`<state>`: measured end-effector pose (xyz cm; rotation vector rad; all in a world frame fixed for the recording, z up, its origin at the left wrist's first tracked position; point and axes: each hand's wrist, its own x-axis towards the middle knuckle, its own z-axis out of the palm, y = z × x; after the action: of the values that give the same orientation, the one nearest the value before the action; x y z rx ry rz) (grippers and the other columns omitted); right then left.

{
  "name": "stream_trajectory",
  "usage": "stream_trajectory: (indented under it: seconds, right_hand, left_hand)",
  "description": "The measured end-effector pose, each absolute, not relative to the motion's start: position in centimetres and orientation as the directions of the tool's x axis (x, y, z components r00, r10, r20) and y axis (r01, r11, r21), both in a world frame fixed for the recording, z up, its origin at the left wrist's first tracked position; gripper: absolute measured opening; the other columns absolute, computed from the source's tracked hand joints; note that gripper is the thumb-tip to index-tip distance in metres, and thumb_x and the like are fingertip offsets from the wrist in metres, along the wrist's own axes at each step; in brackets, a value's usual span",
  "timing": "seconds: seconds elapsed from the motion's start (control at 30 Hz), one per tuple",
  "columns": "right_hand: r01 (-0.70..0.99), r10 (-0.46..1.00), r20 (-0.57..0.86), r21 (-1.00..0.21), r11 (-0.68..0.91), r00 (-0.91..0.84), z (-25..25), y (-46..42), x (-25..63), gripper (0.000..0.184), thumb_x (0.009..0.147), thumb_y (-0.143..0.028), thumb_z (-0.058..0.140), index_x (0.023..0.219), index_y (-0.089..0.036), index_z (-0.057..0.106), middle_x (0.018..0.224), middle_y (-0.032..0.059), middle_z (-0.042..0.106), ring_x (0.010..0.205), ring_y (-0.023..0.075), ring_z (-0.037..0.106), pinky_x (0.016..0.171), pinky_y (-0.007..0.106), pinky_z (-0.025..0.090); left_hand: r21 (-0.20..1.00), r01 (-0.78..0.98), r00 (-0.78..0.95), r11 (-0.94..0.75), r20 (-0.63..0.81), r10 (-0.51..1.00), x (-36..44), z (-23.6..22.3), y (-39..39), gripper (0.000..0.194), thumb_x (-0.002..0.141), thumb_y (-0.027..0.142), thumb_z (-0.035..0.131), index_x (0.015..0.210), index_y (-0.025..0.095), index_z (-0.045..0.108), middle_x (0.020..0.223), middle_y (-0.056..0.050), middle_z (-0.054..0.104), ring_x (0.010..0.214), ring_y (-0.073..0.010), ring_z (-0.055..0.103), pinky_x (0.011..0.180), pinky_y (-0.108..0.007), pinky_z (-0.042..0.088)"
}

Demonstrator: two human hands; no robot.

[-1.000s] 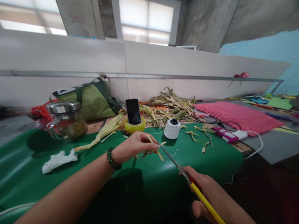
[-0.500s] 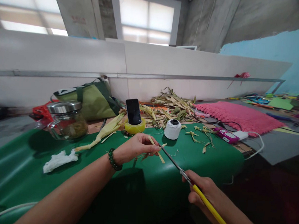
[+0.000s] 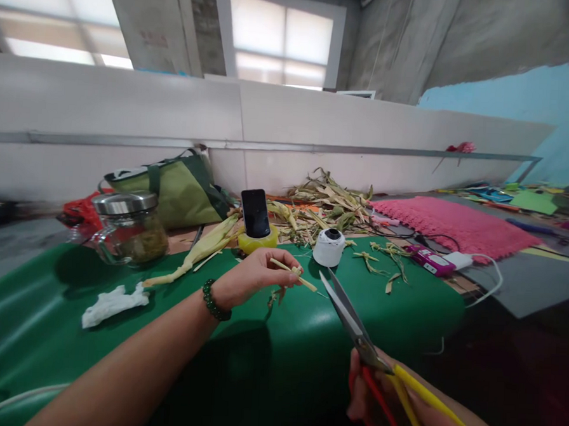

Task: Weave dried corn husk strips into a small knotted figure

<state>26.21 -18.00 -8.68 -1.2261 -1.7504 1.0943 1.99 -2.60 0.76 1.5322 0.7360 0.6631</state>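
Note:
Pinched between the thumb and fingers of my left hand [image 3: 257, 275] is a small piece of corn husk [image 3: 304, 282], a pale strip with a crossing bit at its middle. A darker shred [image 3: 274, 297] hangs below that hand. My right hand [image 3: 384, 396] grips scissors [image 3: 349, 308] with one yellow and one red handle. Their blades are slightly parted, point up and left, and stand apart from the husk. Beyond the blades sits a white thread spool [image 3: 328, 248], and a thin thread runs near the husk piece.
A phone [image 3: 255, 214] leans in a yellow tape roll [image 3: 259, 238]. Behind lies a heap of dry husks [image 3: 333, 196]. To the left are a glass jar [image 3: 131, 233], a long husk [image 3: 201, 250] and white tissue [image 3: 115, 306]. Tied husk pieces [image 3: 368, 260] and a purple power strip [image 3: 430, 257] lie right.
The scissors have moved right and down, away from the husk piece, and their blades have parted. The short tip sticking up from the husk no longer shows. My left hand barely shifted.

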Motion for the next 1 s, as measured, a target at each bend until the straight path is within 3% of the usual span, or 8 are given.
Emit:
stream_trajectory:
  seconds: [0.07, 0.13, 0.2, 0.3, 0.53, 1.0]
  right_hand:
    - [0.327, 0.936, 0.081, -0.924, 0.199, -0.341, -9.0, -17.6, 26.3, 0.093, 0.045, -0.095, 0.042, 0.104, -0.025, 0.059, 0.088, 0.0113, 0.063, 0.077, 0.0251, 0.062, 0.065, 0.035, 0.050]
    - [0.299, 0.948, 0.024, -0.946, 0.124, -0.319, -9.4, -17.0, 26.3, 0.097, 0.045, -0.097, 0.037, 0.105, -0.023, 0.055, 0.087, 0.0090, 0.061, 0.065, 0.0184, 0.058, 0.058, 0.031, 0.047]
    - [0.279, 0.939, -0.067, -0.960, 0.032, -0.337, -9.6, -16.6, 26.2, 0.105, 0.040, -0.100, 0.031, 0.106, -0.021, 0.051, 0.081, 0.0043, 0.055, 0.049, 0.0101, 0.046, 0.045, 0.024, 0.039]
    - [0.313, 0.936, -0.103, -0.950, 0.008, -0.338, -9.4, -16.4, 26.1, 0.107, 0.032, -0.101, 0.031, 0.099, -0.019, 0.050, 0.069, -0.0018, 0.046, 0.044, 0.0058, 0.034, 0.039, 0.021, 0.028]
    - [0.416, 0.949, -0.067, -0.907, 0.071, -0.308, -7.8, -16.5, 25.7, 0.097, 0.040, -0.099, 0.028, 0.090, -0.018, 0.051, 0.053, -0.0059, 0.036, 0.047, 0.0077, 0.027, 0.042, 0.023, 0.019]
    - [0.458, 0.941, 0.000, -0.873, 0.165, -0.338, -8.3, -16.4, 26.0, 0.092, 0.052, -0.096, 0.025, 0.092, -0.018, 0.051, 0.053, -0.0070, 0.032, 0.050, 0.0075, 0.024, 0.045, 0.023, 0.017]
  left_hand:
    - [0.997, 0.073, 0.639, -0.040, -0.016, 0.769, 2.1, 0.7, -2.6, 0.027, 0.056, 0.029, 0.080, 0.073, 0.014, 0.065, 0.066, -0.002, 0.065, 0.061, -0.0118, 0.058, 0.055, -0.021, 0.044]
    - [0.997, 0.074, 0.641, -0.036, -0.020, 0.768, 2.1, 0.7, -2.7, 0.027, 0.056, 0.028, 0.081, 0.073, 0.014, 0.065, 0.066, -0.002, 0.065, 0.062, -0.0117, 0.059, 0.056, -0.021, 0.043]
    - [0.997, 0.074, 0.637, -0.033, -0.021, 0.770, 2.1, 0.6, -2.7, 0.027, 0.056, 0.027, 0.081, 0.072, 0.014, 0.063, 0.065, -0.001, 0.065, 0.062, -0.0117, 0.059, 0.056, -0.021, 0.043]
    - [0.997, 0.066, 0.641, -0.032, -0.018, 0.767, 2.1, 0.6, -2.6, 0.028, 0.056, 0.027, 0.080, 0.071, 0.014, 0.062, 0.065, 0.000, 0.064, 0.062, -0.0115, 0.058, 0.057, -0.021, 0.043]
    - [0.997, 0.070, 0.665, -0.037, -0.019, 0.747, 2.2, 0.5, -2.7, 0.028, 0.056, 0.028, 0.081, 0.072, 0.014, 0.062, 0.068, -0.001, 0.065, 0.062, -0.0112, 0.059, 0.056, -0.021, 0.043]
    - [0.999, 0.035, 0.654, -0.028, -0.002, 0.756, 2.5, 0.1, -2.9, 0.029, 0.058, 0.027, 0.081, 0.072, 0.013, 0.060, 0.071, -0.003, 0.069, 0.067, -0.0128, 0.063, 0.059, -0.021, 0.046]
